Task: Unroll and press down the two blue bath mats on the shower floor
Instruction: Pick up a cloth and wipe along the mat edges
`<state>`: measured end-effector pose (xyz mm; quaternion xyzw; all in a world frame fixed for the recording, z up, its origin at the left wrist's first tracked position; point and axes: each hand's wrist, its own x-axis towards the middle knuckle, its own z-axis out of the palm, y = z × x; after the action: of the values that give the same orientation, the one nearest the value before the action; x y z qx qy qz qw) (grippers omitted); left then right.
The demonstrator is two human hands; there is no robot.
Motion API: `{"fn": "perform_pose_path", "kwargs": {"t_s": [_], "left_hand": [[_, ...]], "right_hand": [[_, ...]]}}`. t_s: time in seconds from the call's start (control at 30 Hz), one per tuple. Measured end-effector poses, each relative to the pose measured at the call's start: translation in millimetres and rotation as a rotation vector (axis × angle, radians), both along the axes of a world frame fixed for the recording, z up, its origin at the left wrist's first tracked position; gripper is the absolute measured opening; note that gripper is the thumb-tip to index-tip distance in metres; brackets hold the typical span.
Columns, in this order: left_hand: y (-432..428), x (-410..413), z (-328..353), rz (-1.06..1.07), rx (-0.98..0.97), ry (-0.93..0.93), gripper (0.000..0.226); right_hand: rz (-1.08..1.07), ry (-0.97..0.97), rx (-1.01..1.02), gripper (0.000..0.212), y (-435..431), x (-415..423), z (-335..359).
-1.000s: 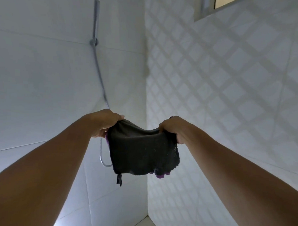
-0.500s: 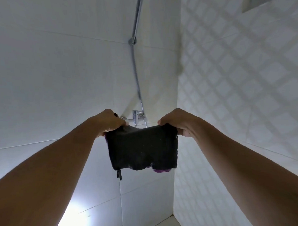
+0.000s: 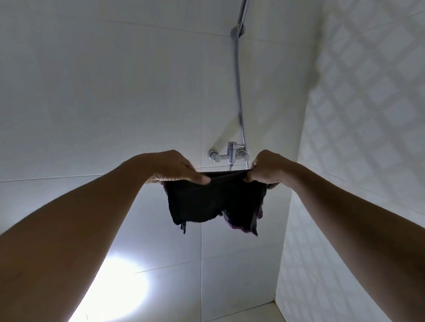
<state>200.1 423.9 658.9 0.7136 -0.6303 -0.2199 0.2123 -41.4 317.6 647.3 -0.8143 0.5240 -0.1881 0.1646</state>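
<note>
Swinging leftward and a little downward over the last second, the view now shows the shower mixer tap [image 3: 229, 154] just behind the hands, where a second ago only the hose [image 3: 238, 89] and the patterned wall [image 3: 376, 118] filled the frame; the hands themselves have drawn the dark cloth [image 3: 215, 202] tauter along its top edge, so the sag seen earlier between them is gone. For the task this means little progress as yet: the thing held is small, dark and purple-fringed (it does not look like a blue bath mat, though the light is poor), and no blue mat shows anywhere, with only a sliver of shower floor [image 3: 256, 316] visible at the bottom. From the left, the left hand [image 3: 175, 169] is closed over the cloth's upper left corner, fingers lying flat along the top edge and pointing inward. Between the hands the cloth hangs free in the air in front of the white tiled wall [image 3: 88, 108], touching nothing but the hands, its ragged lower hem dangling. On the right, the right hand [image 3: 266, 167] pinches the upper right corner tightly in a narrow fist. Judging from this, the cloth would have to be set aside, and the mats found, before any unrolling starts.
</note>
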Motion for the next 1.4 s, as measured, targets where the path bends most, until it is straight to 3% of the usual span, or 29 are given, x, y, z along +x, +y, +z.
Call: {"fn": "perform_pose_path", "kwargs": {"t_s": [0.1, 0.17, 0.27, 0.5, 0.67, 0.77, 0.93, 1.07, 1.17, 1.23, 1.3, 1.4], "left_hand": [[-13.4, -5.2, -5.8, 0.088, 0.027, -0.373, 0.035], [-22.1, -7.9, -9.7, 0.174, -0.037, -0.447, 0.034], [-31.3, -12.7, -14.0, 0.228, -0.056, -0.371, 0.039], [-37.8, -38.4, -27.5, 0.307, 0.020, 0.173, 0.049], [-39.8, -48.1, -23.3, 0.267, 0.039, 0.463, 0.044], [-38.0, -43.8, -22.3, 0.198, 0.041, 0.580, 0.042], [-42.8, -52.2, -21.3, 0.150, -0.058, 0.409, 0.042], [-50.9, -45.3, -22.2, 0.234, -0.211, 0.407, 0.033], [-48.9, -38.3, -19.9, 0.219, -0.161, 0.443, 0.031], [-46.8, -37.7, -16.8, 0.203, -0.120, 0.480, 0.033], [-45.4, -38.1, -14.9, 0.195, -0.093, 0.530, 0.041], [-44.2, -36.2, -17.6, 0.225, -0.068, 0.614, 0.044]], "right_hand": [[0.071, 0.033, -0.008, 0.045, -17.4, -3.9, 2.1], [0.114, -0.029, 0.033, 0.039, -30.0, -4.4, 1.9], [0.160, -0.194, 0.190, 0.024, -46.1, -6.4, -1.2], [0.257, -0.365, 0.567, 0.043, -62.3, 4.3, -18.9], [0.450, -0.526, 0.873, 0.037, -67.8, 20.6, -7.4], [0.508, -0.459, 0.800, 0.041, -70.1, 28.3, -1.7], [0.532, -0.483, 0.557, 0.033, -65.9, 38.9, 8.3], [0.542, -0.422, 0.348, 0.019, -65.5, 35.1, 18.0], [0.483, -0.528, 0.269, 0.015, -75.2, 28.1, 17.0], [0.499, -0.420, 0.364, 0.023, -84.3, 20.3, 7.8], [0.582, -0.234, 0.592, 0.031, -88.4, 14.4, -8.1], [0.625, -0.304, 0.675, 0.041, -88.7, 15.2, -29.5]]}}
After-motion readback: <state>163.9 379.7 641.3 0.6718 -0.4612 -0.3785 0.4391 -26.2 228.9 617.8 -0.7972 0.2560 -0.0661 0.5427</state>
